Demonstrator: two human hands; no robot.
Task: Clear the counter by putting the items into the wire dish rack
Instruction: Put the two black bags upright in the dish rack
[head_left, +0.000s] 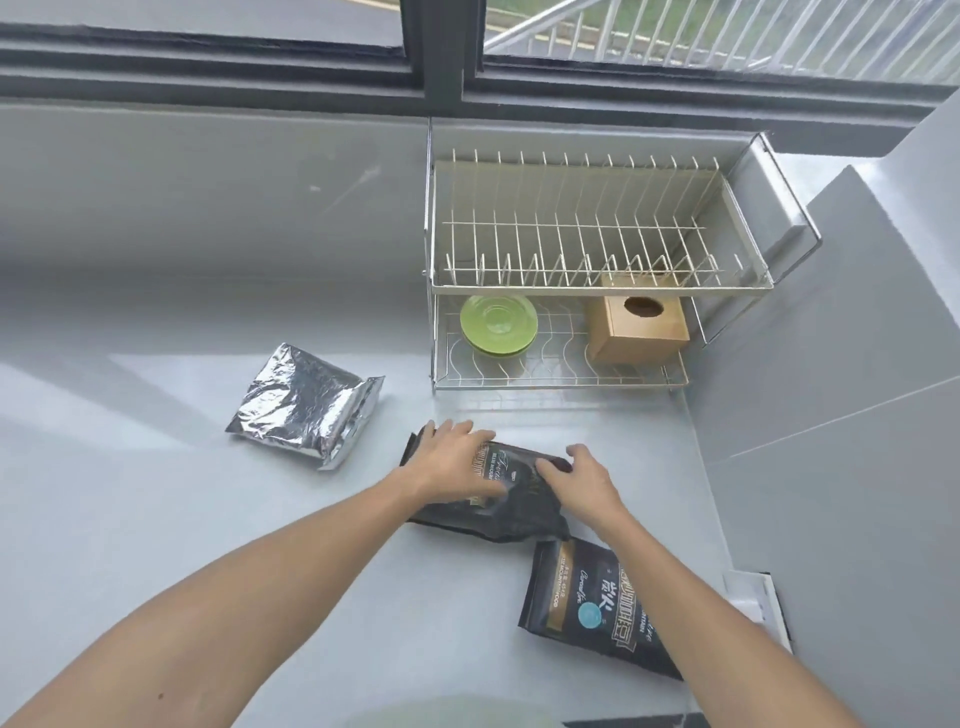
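Resting on the black pouch (498, 499): left hand (452, 462), right hand (582, 480).

Counter (156, 519), pale grey: one black pouch (498, 499) lying flat, left hand (452, 462) and right hand (584, 480) both laid on it, fingers curled over its far edge. Second black pouch (597, 608) just beside it, nearer the camera. Silver foil bag (306, 405) apart to the left. Two-tier wire dish rack (597, 234): upper tier bare; lower tier holds green plates (498, 322) and a wooden tissue box (639, 327).
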